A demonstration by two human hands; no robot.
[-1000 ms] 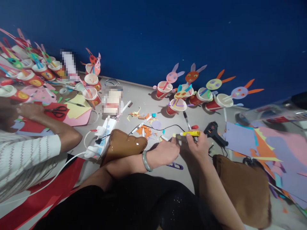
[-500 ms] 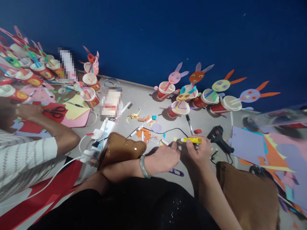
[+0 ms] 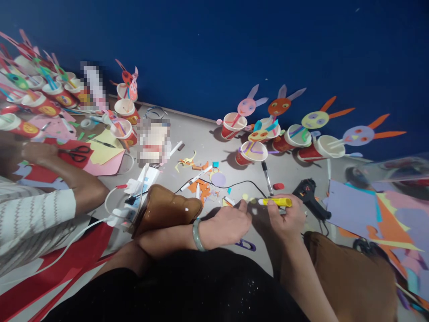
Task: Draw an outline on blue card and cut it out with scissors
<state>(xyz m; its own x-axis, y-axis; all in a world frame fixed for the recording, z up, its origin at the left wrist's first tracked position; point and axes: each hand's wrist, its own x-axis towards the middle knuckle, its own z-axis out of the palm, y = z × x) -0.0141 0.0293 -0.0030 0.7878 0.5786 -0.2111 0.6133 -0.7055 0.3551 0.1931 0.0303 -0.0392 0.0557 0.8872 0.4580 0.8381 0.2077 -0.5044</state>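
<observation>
My right hand (image 3: 288, 219) is closed round a yellow glue stick (image 3: 278, 202), held sideways with its white end facing left. Close by on the left, my left hand (image 3: 229, 226) rests low over the table with its index finger stretched out and a green bangle on the wrist. Small pale yellow paper discs (image 3: 245, 197) lie just beyond that fingertip; whether the finger touches one, I cannot tell. A small red cap (image 3: 278, 186) and a black-and-clear pen (image 3: 267, 178) sit beyond the right hand. Partly under the left hand is a purple plastic piece (image 3: 248, 244).
Paper cups with rabbit figures (image 3: 252, 153) stand along the blue wall. A black glue gun (image 3: 313, 199) and coloured paper sheets (image 3: 351, 205) lie at right. Orange scraps (image 3: 208, 191), a brown cushion (image 3: 169, 208) and a power strip (image 3: 142, 183) are at left, near another person's arm (image 3: 77, 179).
My right hand has drawn slightly to the right with the glue stick, away from the left fingertip and the yellow discs. My left hand stays nearly where it was.
</observation>
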